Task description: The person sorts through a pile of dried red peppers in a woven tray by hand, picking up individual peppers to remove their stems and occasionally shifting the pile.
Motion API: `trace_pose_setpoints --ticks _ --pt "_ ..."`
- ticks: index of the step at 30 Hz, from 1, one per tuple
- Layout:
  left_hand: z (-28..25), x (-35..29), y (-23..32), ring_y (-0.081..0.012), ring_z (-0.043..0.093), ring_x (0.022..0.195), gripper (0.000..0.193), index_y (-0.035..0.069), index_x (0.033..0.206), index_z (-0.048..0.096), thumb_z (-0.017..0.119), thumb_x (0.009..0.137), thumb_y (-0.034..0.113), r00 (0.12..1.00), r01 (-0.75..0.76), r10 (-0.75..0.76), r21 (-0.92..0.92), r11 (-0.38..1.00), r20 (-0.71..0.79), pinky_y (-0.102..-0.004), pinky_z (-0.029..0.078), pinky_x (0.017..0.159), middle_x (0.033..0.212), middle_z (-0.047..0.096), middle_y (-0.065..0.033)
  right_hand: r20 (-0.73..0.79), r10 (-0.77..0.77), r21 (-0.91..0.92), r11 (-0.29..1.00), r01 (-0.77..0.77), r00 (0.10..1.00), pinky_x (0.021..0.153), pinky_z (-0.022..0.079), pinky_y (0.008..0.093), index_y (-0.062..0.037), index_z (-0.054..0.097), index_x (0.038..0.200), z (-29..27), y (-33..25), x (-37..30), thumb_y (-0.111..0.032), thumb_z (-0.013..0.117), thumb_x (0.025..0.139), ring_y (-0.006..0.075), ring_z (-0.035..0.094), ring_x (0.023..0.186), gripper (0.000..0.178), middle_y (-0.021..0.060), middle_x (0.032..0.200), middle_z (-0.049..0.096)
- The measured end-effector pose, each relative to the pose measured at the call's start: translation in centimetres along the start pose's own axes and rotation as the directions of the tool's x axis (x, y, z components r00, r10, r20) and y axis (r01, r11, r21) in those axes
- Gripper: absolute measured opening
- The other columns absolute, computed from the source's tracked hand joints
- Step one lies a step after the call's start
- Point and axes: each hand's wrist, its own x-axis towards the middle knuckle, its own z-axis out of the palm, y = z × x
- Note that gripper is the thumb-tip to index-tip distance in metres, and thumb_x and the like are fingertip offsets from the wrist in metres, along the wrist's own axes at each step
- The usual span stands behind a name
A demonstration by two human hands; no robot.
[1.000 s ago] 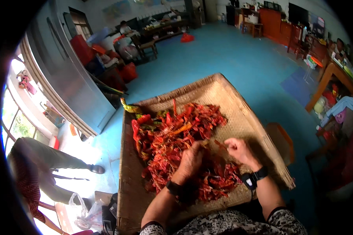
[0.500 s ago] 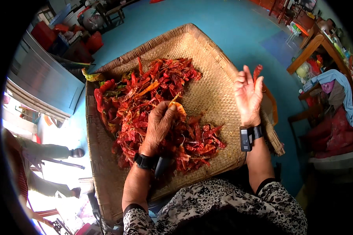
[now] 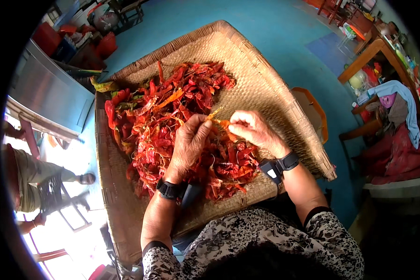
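A large woven tray (image 3: 261,79) rests on my lap and carries a heap of dried red chillies (image 3: 172,112). Over the near side of the heap, my left hand (image 3: 189,144) and my right hand (image 3: 252,130) meet. Both pinch one orange-red chilli (image 3: 220,122), its pale stem pointing up between the fingers. A black band with a small device is strapped on each wrist.
A blue floor surrounds the tray. An orange stool (image 3: 312,112) stands just right of it. A wooden table (image 3: 373,51) and a chair draped with cloth (image 3: 396,102) are at the right. A metal cabinet (image 3: 46,93) and a seated person's legs (image 3: 37,172) are at the left.
My right hand came in from the tray's right edge to the heap and joined my left hand on one chilli. The view also tilted down towards the tray.
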Motion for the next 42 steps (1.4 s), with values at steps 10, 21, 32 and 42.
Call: trace_pose_setpoints --ticks 10,21,32,42 --pt "0.0 0.0 0.2 -0.0032 0.049 0.057 0.014 0.003 0.097 0.057 0.052 0.096 0.016 0.994 -0.047 0.042 -0.047 0.998 -0.1 -0.0189 0.042 0.052 0.073 0.06 -0.0001 -0.173 0.021 0.049 0.999 -0.012 0.985 0.045 0.036 0.0207 -0.0115 0.056 0.074 -2.6 -0.6 -1.0 -0.02 0.058 0.086 0.0036 0.044 0.055 0.015 -0.0035 0.065 0.052" --pt "0.6 0.4 -2.5 -0.0298 0.057 0.091 0.014 0.006 0.089 0.06 0.061 0.084 0.019 0.935 -0.334 0.218 0.9 0.281 0.279 -0.0377 0.05 0.073 0.093 0.059 -0.0125 -0.54 0.029 0.841 0.057 0.538 0.841 0.064 0.045 0.0278 -0.0019 0.058 0.105 -7.5 2.4 0.0 -0.033 0.062 0.088 0.0136 0.049 0.076 0.036 0.0058 0.083 0.054" --pt "0.8 -0.1 -2.1 -0.0328 0.06 0.087 0.017 0.005 0.094 0.055 0.057 0.086 0.019 0.954 -0.277 0.238 0.842 0.462 0.183 -0.0415 0.05 0.072 0.088 0.062 -0.0141 0.086 -0.072 -0.447 0.888 0.103 0.994 0.069 0.047 0.039 0.0033 0.058 0.095 1.6 -0.2 0.3 -0.013 0.063 0.083 0.0342 0.061 0.08 0.022 0.0181 0.086 0.06" --pt "0.3 -0.5 -2.6 -0.0314 0.058 0.096 0.038 0.005 0.111 0.052 0.065 0.082 0.026 0.948 -0.301 0.234 0.845 0.443 0.215 -0.0412 0.051 0.075 0.096 0.06 -0.0156 -0.297 0.027 -0.003 1.0 -0.029 0.955 0.043 0.036 0.0191 -0.0078 0.065 0.093 -1.7 0.8 0.2 -0.025 0.059 0.091 0.0038 0.046 0.052 0.019 -0.0005 0.069 0.061"
